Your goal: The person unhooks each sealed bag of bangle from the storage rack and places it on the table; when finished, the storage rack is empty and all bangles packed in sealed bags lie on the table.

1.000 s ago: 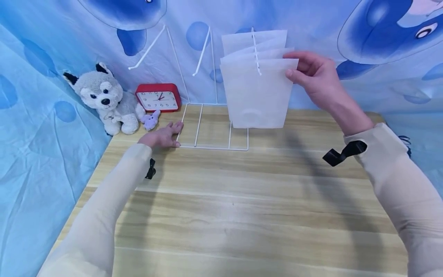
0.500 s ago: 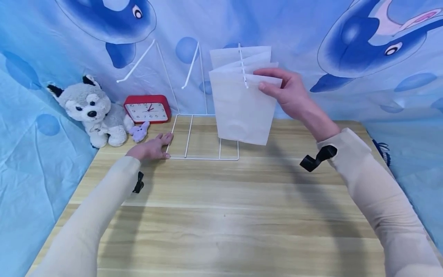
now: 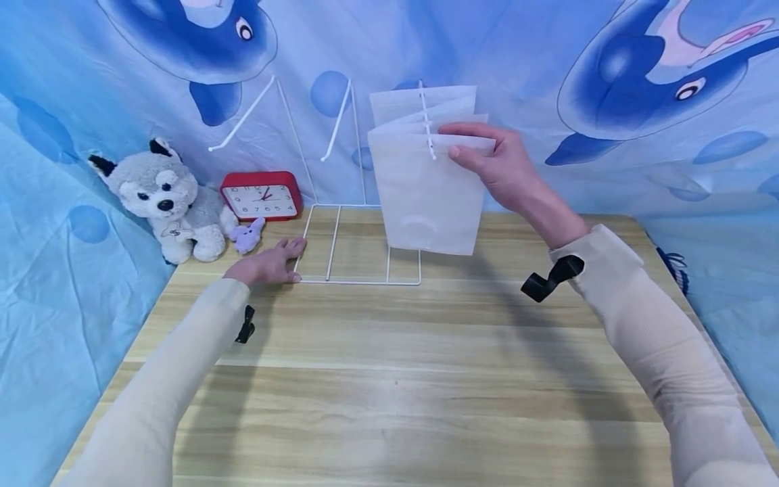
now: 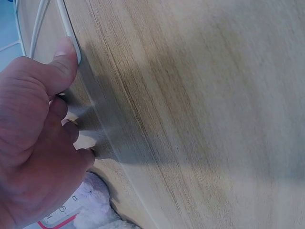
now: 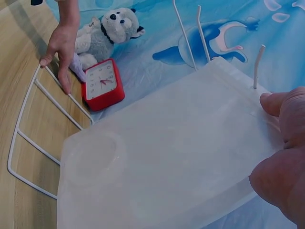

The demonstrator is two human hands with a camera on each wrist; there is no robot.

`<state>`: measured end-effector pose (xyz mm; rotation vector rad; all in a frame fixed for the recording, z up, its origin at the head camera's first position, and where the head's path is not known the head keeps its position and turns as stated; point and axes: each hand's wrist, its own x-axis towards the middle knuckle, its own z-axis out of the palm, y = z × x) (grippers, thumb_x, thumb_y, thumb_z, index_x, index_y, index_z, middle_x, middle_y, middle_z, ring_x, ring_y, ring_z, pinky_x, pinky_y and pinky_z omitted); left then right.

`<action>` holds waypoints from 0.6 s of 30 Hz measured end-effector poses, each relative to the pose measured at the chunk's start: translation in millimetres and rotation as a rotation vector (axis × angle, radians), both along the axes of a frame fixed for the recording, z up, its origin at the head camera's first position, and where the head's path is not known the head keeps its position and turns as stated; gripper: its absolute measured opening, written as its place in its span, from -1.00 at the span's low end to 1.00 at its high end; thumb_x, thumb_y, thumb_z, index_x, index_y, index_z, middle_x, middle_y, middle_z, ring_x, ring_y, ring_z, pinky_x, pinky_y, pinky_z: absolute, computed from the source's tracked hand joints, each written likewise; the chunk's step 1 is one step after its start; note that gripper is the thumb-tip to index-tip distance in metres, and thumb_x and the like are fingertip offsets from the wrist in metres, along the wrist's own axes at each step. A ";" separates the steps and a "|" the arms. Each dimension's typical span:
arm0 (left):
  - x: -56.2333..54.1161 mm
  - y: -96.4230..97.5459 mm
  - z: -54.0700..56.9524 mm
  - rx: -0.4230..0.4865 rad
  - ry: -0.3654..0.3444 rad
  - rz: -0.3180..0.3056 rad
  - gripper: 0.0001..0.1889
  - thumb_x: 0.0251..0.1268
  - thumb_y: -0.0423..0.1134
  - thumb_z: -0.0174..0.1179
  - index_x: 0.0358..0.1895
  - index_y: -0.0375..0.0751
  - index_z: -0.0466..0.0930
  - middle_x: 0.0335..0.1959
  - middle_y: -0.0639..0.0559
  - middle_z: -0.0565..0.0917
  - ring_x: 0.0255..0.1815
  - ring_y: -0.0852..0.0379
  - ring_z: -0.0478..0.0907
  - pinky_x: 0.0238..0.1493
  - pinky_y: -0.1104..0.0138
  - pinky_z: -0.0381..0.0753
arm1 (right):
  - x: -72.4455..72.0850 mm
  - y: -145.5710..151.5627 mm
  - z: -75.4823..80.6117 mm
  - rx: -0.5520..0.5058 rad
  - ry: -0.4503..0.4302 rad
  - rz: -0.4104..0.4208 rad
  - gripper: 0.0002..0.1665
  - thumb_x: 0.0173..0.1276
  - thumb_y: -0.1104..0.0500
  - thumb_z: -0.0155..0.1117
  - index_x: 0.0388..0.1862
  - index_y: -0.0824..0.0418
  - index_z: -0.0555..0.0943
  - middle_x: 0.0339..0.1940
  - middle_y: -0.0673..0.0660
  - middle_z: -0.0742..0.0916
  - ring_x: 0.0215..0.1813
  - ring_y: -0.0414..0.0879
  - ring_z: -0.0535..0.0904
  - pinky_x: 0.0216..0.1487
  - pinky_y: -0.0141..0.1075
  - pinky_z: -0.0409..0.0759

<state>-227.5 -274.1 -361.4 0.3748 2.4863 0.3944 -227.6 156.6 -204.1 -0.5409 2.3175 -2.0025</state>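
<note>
Several frosted white plastic bags [image 3: 426, 196] hang one behind another on the right prong of a white wire rack [image 3: 359, 283]. My right hand [image 3: 502, 162] pinches the front bag near its top right corner, thumb in front and fingers behind; the prong's tip pokes out of that bag's top edge. In the right wrist view the bag [image 5: 157, 148] fills the middle and hides part of the rack's base. My left hand [image 3: 268, 262] rests on the left side of the base. Its thumb lies on the wire corner in the left wrist view.
Left of the rack stand a red clock [image 3: 262, 196], a small purple toy [image 3: 247, 235] and a grey-white plush husky [image 3: 164, 203]. Two more rack prongs [image 3: 337, 122] stick out left of the bags. A blue dolphin-print cloth [image 3: 517, 61] hangs behind the wooden table [image 3: 395, 392].
The head view has shifted, so everything sits lower and further left. My right hand has moved slightly leftward along the front bag's top edge. The left hand stays on the rack's base.
</note>
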 end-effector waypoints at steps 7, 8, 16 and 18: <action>1.0 1.4 -1.0 -0.006 -0.004 0.006 -0.08 0.44 -0.22 0.21 0.61 -0.24 -0.27 0.62 -0.29 -0.22 0.57 -0.37 -0.40 0.46 -0.25 -0.20 | 0.8 -1.7 -0.8 -0.031 0.020 0.008 -0.64 0.42 0.22 0.32 0.18 0.09 0.71 0.24 0.13 0.63 -0.04 -0.01 0.70 -0.05 -0.26 0.64; 0.7 1.6 -1.3 -0.007 -0.008 0.011 -0.08 0.44 -0.22 0.20 0.62 -0.22 -0.27 0.62 -0.29 -0.22 0.57 -0.36 -0.41 0.46 -0.25 -0.20 | 1.3 -1.5 -0.6 -0.031 0.020 0.005 -0.64 0.42 0.22 0.33 0.17 0.09 0.71 0.24 0.14 0.63 -0.05 -0.02 0.70 -0.06 -0.26 0.64; 0.7 0.9 0.7 -0.011 -0.010 0.017 -0.07 0.43 -0.22 0.22 0.61 -0.24 -0.27 0.61 -0.31 -0.21 0.57 -0.36 -0.41 0.46 -0.24 -0.21 | 6.1 -1.4 0.0 -0.009 0.054 -0.002 -0.66 0.43 0.22 0.32 0.15 0.09 0.72 0.28 0.09 0.61 0.00 -0.03 0.67 -0.03 -0.28 0.62; 1.1 1.2 2.3 -0.018 -0.005 0.016 -0.07 0.43 -0.22 0.22 0.61 -0.24 -0.27 0.61 -0.31 -0.21 0.57 -0.36 -0.40 0.46 -0.24 -0.21 | 8.1 -0.9 0.5 -0.003 0.055 -0.002 -0.67 0.43 0.21 0.32 0.15 0.09 0.72 0.28 0.08 0.60 0.00 -0.03 0.66 -0.04 -0.28 0.62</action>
